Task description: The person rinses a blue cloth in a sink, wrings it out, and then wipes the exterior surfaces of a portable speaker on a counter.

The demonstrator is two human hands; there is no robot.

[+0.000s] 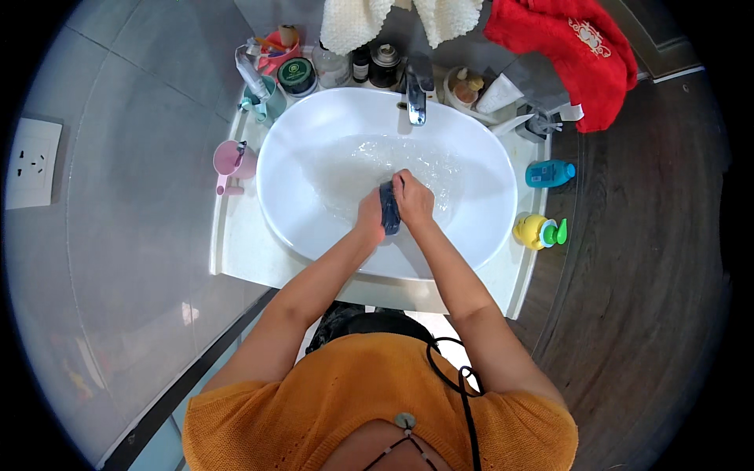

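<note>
I see the left hand (369,212) and right hand (415,202) closed around a dark cloth (389,209) over the washbasin (284,174); work looks underway, cloth not yet laid aside.

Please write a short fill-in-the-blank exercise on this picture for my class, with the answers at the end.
1. The left hand and the right hand hold a dark cloth over a basin coloured ____.
2. The pink cup stands on the ____ side of the basin.
3. Of the blue bottle and the yellow bottle, the ____ one is nearer the person.
4. The towel hanging at the upper right is mostly ____.

Missing words: white; left; yellow; red.
</note>
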